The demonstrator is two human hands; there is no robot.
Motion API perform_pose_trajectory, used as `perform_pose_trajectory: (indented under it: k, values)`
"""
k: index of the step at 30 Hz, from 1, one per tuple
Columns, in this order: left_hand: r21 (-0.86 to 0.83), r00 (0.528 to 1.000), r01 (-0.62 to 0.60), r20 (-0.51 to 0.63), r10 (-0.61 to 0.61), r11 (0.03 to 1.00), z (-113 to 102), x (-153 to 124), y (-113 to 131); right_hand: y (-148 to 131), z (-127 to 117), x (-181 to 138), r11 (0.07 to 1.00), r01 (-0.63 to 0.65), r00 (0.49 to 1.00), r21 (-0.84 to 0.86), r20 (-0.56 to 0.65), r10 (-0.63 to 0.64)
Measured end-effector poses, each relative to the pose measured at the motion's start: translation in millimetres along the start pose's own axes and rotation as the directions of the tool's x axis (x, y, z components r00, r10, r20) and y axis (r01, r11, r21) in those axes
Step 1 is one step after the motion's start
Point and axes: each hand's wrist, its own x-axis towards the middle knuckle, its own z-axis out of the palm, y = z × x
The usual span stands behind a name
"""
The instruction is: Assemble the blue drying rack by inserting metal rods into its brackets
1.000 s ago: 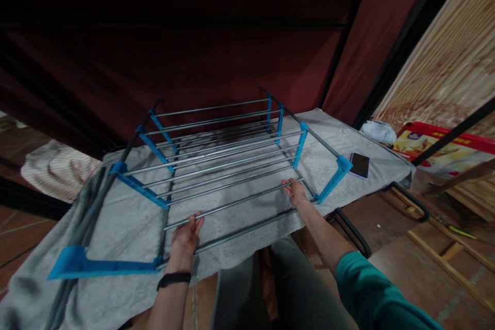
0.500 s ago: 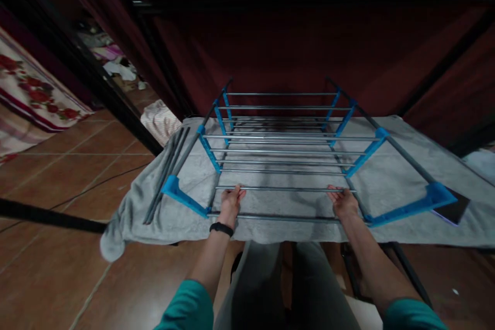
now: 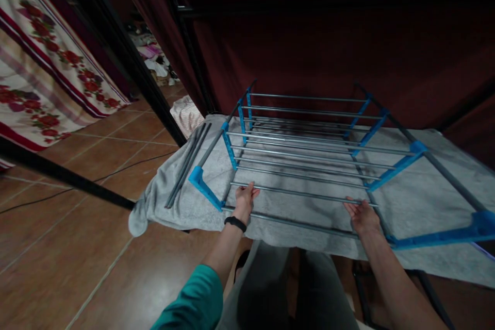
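A loose-looking grey metal rod (image 3: 301, 194) lies level across the near part of a rack. Near its left end, my left hand (image 3: 244, 201) pinches it between thumb and fingers. Toward the other end, my right hand (image 3: 364, 216) has its fingers curled round the same rod. The rack (image 3: 417, 148) is made of grey tubes with blue plastic brackets, and several thin rods span it. Its front bar (image 3: 301, 225) runs just below both hands. Whether the held rod's ends sit in anything cannot be made out.
Under the rack, a grey blanket (image 3: 417, 185) covers a raised surface. A few loose grey tubes (image 3: 187, 167) lie on its left side. Black posts (image 3: 127, 56) and a dark red curtain (image 3: 309, 56) stand around it. A dark cable (image 3: 116, 170) crosses the tiled floor.
The view has turned to the left, so the rack appears farther right and slightly tilted. Both hands keep their hold on the rod, which sits much as before.
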Motion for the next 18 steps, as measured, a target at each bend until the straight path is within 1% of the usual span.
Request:
perform_pose_trajectory:
  k: [4, 6, 13, 18]
  values:
    - [-0.013, 1.000, 0.015, -0.004, -0.015, 1.000, -0.3, 0.8, 0.7, 0.5, -2.3, 1.6, 0.999, -0.030, 0.999, 0.011, 0.032, 0.030]
    - [-0.018, 1.000, 0.022, -0.007, -0.023, 1.000, -0.6, 1.0, 1.2, 0.7, -2.9, 2.5, 0.999, -0.039, 0.999, 0.014, 0.029, 0.039]
    - [-0.016, 0.999, 0.044, -0.003, -0.044, 0.999, -0.8, -0.5, 3.5, 0.7, -1.9, 0.3, 0.999, -0.013, 1.000, 0.040, 0.027, 0.012]
    - [-0.019, 0.998, 0.065, -0.005, -0.065, 0.998, 0.1, -3.2, 6.4, -1.1, -3.7, 1.2, 0.997, -0.060, 0.998, 0.047, 0.034, 0.058]
